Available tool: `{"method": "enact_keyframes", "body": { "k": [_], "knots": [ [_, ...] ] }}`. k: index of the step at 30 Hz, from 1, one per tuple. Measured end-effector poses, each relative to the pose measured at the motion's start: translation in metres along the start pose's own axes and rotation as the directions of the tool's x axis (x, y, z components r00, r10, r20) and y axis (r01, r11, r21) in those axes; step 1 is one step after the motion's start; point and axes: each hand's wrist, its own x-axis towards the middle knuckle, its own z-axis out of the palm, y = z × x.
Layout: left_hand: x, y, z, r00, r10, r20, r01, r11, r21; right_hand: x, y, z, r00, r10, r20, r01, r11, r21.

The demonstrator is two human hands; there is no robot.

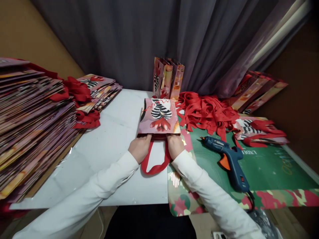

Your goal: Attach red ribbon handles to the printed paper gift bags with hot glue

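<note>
A pink paper gift bag [159, 127] printed with zebra stripes and a red flower lies on the table in front of me, its mouth towards me. A red ribbon handle [155, 170] loops out of the mouth. My left hand [140, 148] grips the bag at the left side of its opening, fingertips hidden by the paper. At the right side of the same opening, my right hand [175, 146] is closed on the bag, its fingers mostly out of sight. Right of the bag lies a blue glue gun [230, 156] with an orange trigger.
Flat bags [37, 122] form a tall stack at left, with a smaller pile [99, 89] behind. Several finished bags stand at the back [168, 78] and far right [256, 89]. Red ribbons [206, 111] are heaped near a green board [269, 169]. A grey curtain [129, 43] hangs behind.
</note>
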Motion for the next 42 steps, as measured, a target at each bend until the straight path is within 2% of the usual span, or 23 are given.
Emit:
{"method": "enact_keyframes", "body": {
  "k": [6, 12, 17, 19, 21, 22, 24, 26, 28, 30, 31, 33, 37, 40, 42],
  "knots": [
    [-0.004, -0.001, -0.003, 0.999, -0.008, 0.031, 0.008, 1.000, 0.006, -0.012, 0.015, -0.004, 0.998, 0.023, 0.053, -0.019, 0.997, -0.077],
    [-0.012, -0.005, -0.003, 1.000, -0.004, 0.020, 0.003, 1.000, 0.009, -0.015, 0.015, -0.004, 0.998, 0.033, 0.044, -0.027, 0.990, -0.136],
    [-0.012, -0.011, -0.002, 0.996, 0.040, -0.082, -0.040, 0.999, 0.002, -0.015, 0.005, -0.004, 0.999, -0.013, -0.044, 0.004, 0.980, -0.198],
    [-0.010, -0.017, -0.002, 0.977, 0.082, -0.196, -0.077, 0.996, 0.033, -0.015, 0.004, -0.004, 0.993, -0.054, -0.106, 0.028, 0.972, -0.233],
    [-0.007, -0.024, -0.003, 0.913, 0.153, -0.378, -0.118, 0.986, 0.115, -0.012, 0.006, -0.003, 0.964, -0.143, -0.223, 0.076, 0.956, -0.283],
    [-0.006, -0.028, -0.004, 0.857, 0.198, -0.477, -0.134, 0.977, 0.164, -0.010, 0.008, -0.004, 0.933, -0.201, -0.297, 0.105, 0.945, -0.311],
    [-0.005, -0.037, -0.008, 0.724, 0.286, -0.627, -0.173, 0.956, 0.236, -0.005, 0.013, -0.005, 0.841, -0.318, -0.438, 0.163, 0.920, -0.356],
    [-0.005, -0.044, -0.012, 0.616, 0.344, -0.709, -0.221, 0.939, 0.264, -0.001, 0.018, -0.009, 0.746, -0.391, -0.540, 0.209, 0.906, -0.367],
    [-0.006, -0.050, -0.016, 0.553, 0.377, -0.743, -0.257, 0.926, 0.278, 0.001, 0.022, -0.013, 0.667, -0.420, -0.615, 0.236, 0.903, -0.360],
    [-0.008, -0.052, -0.019, 0.531, 0.386, -0.754, -0.273, 0.921, 0.278, 0.001, 0.024, -0.018, 0.622, -0.425, -0.658, 0.245, 0.903, -0.353],
    [-0.009, -0.052, -0.020, 0.530, 0.386, -0.755, -0.283, 0.920, 0.272, 0.001, 0.024, -0.020, 0.611, -0.426, -0.667, 0.246, 0.903, -0.352],
    [-0.010, -0.051, -0.021, 0.550, 0.372, -0.748, -0.303, 0.923, 0.237, -0.001, 0.023, -0.023, 0.623, -0.425, -0.657, 0.243, 0.903, -0.353],
    [-0.012, -0.045, -0.024, 0.633, 0.311, -0.709, -0.298, 0.943, 0.148, -0.005, 0.018, -0.025, 0.695, -0.402, -0.596, 0.241, 0.912, -0.333],
    [-0.015, -0.039, -0.029, 0.686, 0.249, -0.684, -0.279, 0.958, 0.069, -0.007, 0.012, -0.025, 0.710, -0.389, -0.587, 0.243, 0.918, -0.315],
    [-0.020, -0.036, -0.036, 0.747, 0.191, -0.637, -0.320, 0.943, -0.094, -0.008, 0.009, -0.023, 0.721, -0.385, -0.577, 0.237, 0.918, -0.317]
  ]
}}
